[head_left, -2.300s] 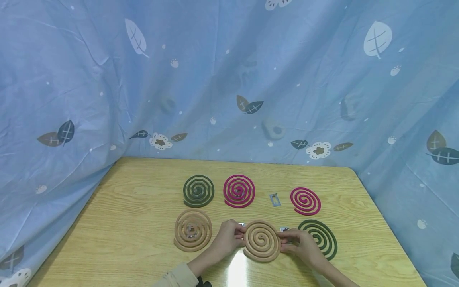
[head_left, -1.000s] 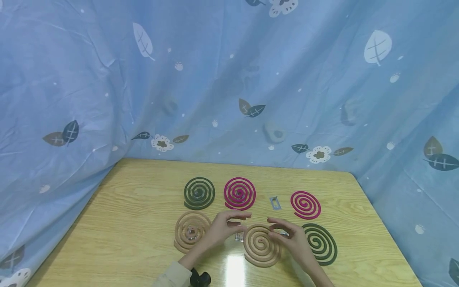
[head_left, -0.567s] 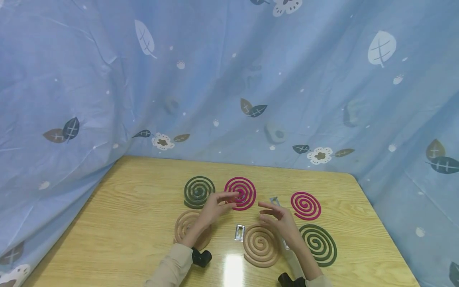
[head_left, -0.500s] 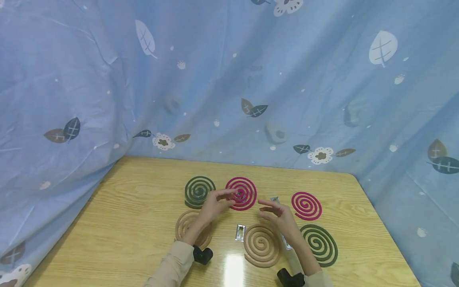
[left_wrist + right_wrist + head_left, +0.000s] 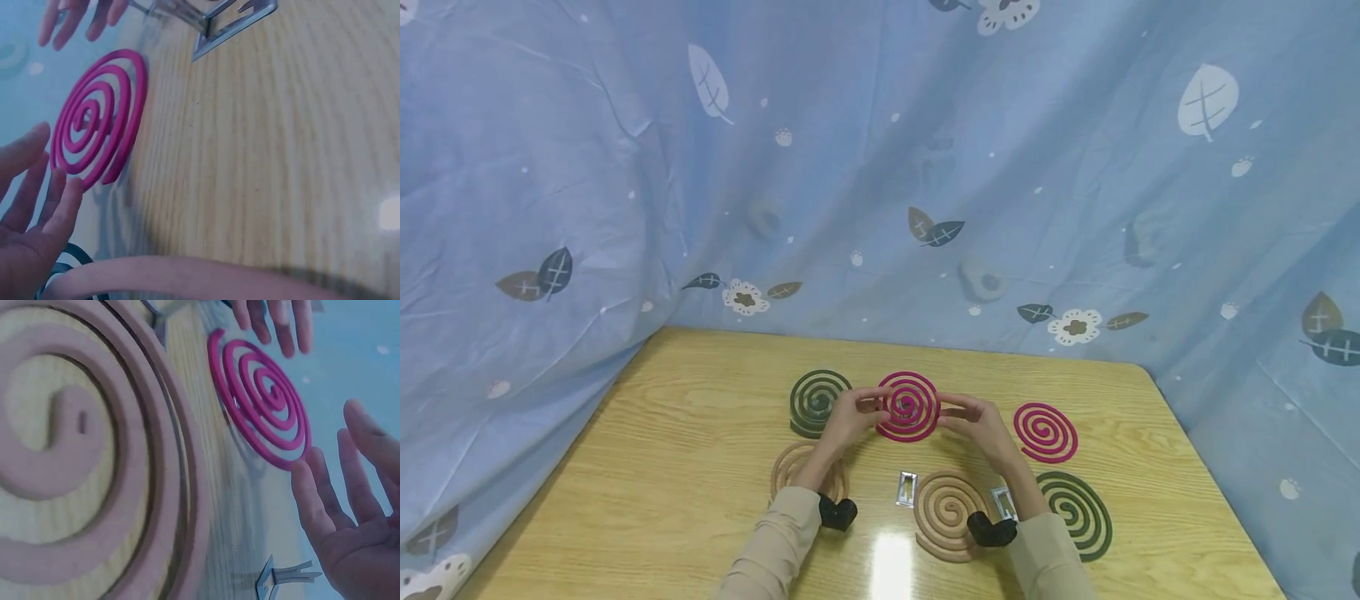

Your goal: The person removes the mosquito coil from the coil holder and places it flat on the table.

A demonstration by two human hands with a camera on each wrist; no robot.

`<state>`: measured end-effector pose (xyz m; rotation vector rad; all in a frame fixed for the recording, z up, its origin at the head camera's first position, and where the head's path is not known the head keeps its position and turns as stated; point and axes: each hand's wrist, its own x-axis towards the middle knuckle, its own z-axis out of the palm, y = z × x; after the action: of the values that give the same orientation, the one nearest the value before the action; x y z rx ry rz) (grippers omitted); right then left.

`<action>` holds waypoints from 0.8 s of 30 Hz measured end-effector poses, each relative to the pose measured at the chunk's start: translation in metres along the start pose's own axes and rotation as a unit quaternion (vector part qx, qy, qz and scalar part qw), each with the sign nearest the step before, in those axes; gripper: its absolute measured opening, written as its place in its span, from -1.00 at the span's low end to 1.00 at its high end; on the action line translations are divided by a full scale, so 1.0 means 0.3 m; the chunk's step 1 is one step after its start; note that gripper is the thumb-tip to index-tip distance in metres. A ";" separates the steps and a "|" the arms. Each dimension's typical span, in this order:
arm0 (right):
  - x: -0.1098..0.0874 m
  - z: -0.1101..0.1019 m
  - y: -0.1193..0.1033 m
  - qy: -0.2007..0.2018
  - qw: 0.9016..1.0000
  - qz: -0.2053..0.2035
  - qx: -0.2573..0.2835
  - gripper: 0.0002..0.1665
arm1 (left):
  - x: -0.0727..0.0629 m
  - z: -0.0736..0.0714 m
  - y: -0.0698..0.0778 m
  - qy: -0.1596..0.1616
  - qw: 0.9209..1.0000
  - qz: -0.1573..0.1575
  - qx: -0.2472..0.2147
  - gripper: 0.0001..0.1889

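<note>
Both hands are at a pink mosquito coil [image 5: 907, 403] at the back middle of the table, raised on a small metal stand. My left hand [image 5: 848, 419] has its fingertips at the coil's left edge, thumb apart from the other fingers. My right hand [image 5: 983, 427] reaches its right edge, fingers extended. In the left wrist view the left hand's fingers [image 5: 61, 212] meet the coil's rim and are not curled round it. The right wrist view has the right hand's fingertips [image 5: 302, 472] at the coil's edge, likewise uncurled.
A tan coil [image 5: 951, 506] lies near the front, beside a bare metal stand [image 5: 900, 488]. Another stand [image 5: 1003, 505] is partly behind the right wrist. A second tan coil [image 5: 777, 477] and a green coil [image 5: 820, 402] are left; a pink coil [image 5: 1042, 431] and green coil [image 5: 1071, 516] right.
Both hands let go of the front tan coil, moved back over the table, then came in from either side to the back pink coil. The tan coil stays in front.
</note>
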<state>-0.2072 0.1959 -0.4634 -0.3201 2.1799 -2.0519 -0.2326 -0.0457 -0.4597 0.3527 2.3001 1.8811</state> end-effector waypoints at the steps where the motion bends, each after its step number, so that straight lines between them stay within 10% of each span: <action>1: 0.005 -0.004 0.002 0.002 1.000 0.003 -0.001 -0.48 | 0.002 -0.001 0.000 0.003 1.000 0.002 -0.002 -0.61; 24: 0.038 -0.021 0.026 0.024 0.997 0.061 -0.047 -0.54 | 0.015 0.038 0.000 0.080 0.996 0.002 0.026 -0.55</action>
<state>-0.2201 0.1998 -0.4700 -0.1445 2.2686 -1.9178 -0.2341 -0.0336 -0.4620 0.2189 2.4552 1.9194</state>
